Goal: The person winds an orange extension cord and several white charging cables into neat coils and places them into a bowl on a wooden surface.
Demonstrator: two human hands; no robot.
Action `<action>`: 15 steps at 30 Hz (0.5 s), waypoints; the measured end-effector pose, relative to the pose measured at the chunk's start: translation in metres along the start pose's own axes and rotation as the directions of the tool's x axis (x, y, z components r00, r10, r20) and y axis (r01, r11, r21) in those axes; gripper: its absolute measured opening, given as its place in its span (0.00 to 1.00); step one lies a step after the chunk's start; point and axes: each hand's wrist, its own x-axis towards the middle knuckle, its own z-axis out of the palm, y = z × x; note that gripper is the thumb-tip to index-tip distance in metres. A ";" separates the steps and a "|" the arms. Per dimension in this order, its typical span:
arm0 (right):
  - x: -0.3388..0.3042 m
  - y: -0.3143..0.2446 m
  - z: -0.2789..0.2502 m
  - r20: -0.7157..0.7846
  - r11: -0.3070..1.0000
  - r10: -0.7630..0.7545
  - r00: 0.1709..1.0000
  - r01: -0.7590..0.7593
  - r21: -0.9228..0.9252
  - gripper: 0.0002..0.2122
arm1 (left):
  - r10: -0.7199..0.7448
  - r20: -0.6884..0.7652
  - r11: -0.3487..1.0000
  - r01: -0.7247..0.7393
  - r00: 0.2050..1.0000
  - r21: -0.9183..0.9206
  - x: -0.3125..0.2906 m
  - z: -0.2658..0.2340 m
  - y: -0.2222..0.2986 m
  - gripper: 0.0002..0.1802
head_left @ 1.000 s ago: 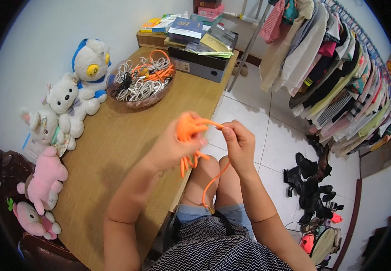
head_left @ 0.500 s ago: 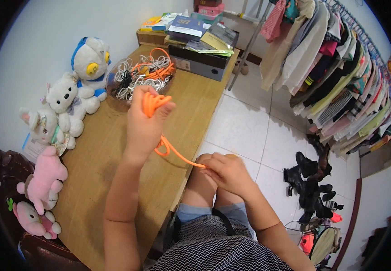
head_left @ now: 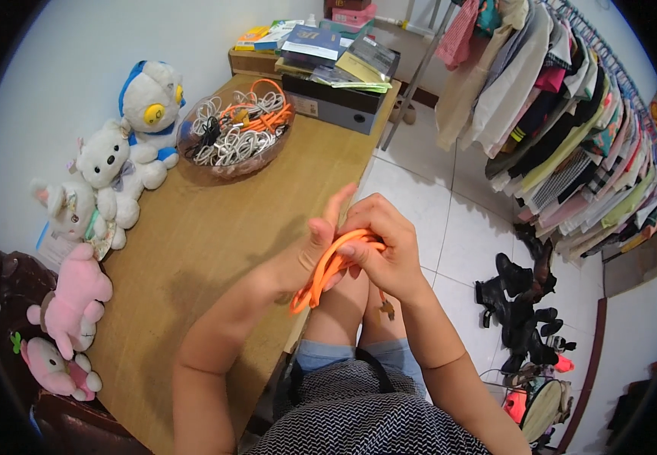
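Observation:
An orange cable, gathered into a loose bundle of loops, is between my two hands above my lap, beside the table's right edge. My right hand pinches the loops with thumb and fingers from the right. My left hand holds the bundle's other side against its palm; its thumb and one finger point up, and its lower fingers are partly hidden by the loops. A small plug end hangs below my right hand. On the table, farther off, a clear bowl holds several white, orange and black cables.
Plush toys line the wooden table's left side against the wall. Boxes with booklets stand at its far end. To the right are a rack of clothes and shoes on the tiled floor.
My left hand has come down and right from above the table, bringing the coil to my right hand. The stretched cable length between the hands is now gathered in, and my right hand grips the loops.

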 end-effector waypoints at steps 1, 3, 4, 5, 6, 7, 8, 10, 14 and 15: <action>-0.002 0.000 -0.001 -0.027 0.991 0.135 0.990 -0.135 0.015 0.11 | 0.042 -0.037 0.998 -0.043 0.998 -0.049 0.000 0.002 0.003 0.67; -0.001 0.007 0.001 -0.087 0.998 0.067 0.994 -0.069 -0.015 0.09 | -0.061 0.110 0.997 0.066 0.992 -0.039 -0.006 0.000 0.014 0.66; -0.001 0.008 0.000 -0.106 0.995 0.031 0.994 -0.040 -0.086 0.07 | 0.004 0.108 0.991 0.011 0.994 -0.134 -0.003 0.004 0.017 0.63; 0.000 0.009 0.001 -0.122 0.988 -0.007 0.993 -0.012 -0.157 0.06 | 0.004 0.104 0.991 0.010 0.995 -0.134 -0.003 0.004 0.017 0.63; 0.000 0.010 0.000 -0.123 0.987 -0.006 0.992 -0.014 -0.159 0.06 | 0.040 0.075 0.999 -0.039 0.996 -0.014 -0.001 0.004 0.016 0.57; 0.000 0.011 0.000 -0.181 0.979 -0.072 0.981 0.035 -0.202 0.06 | 0.080 0.051 0.990 -0.085 0.996 0.109 0.000 0.004 0.016 0.51; 0.000 0.012 0.000 -0.235 0.966 -0.140 0.962 0.081 -0.247 0.06 | 0.079 0.052 0.991 -0.084 0.995 0.107 0.001 0.004 0.019 0.51; -0.001 0.012 0.000 -0.221 0.961 -0.151 0.963 0.091 -0.262 0.07 | -0.232 0.041 0.951 0.217 0.972 0.222 0.002 0.003 0.030 0.30; -0.002 0.010 -0.009 -0.165 0.962 -0.157 0.974 0.113 -0.248 0.08 | -0.177 -0.059 0.877 0.184 0.982 0.444 -0.001 0.011 0.030 0.17; -0.001 0.009 -0.014 -0.113 0.972 -0.134 0.985 0.108 -0.211 0.09 | -0.121 -0.178 0.694 0.212 0.977 0.688 -0.002 0.011 0.029 0.14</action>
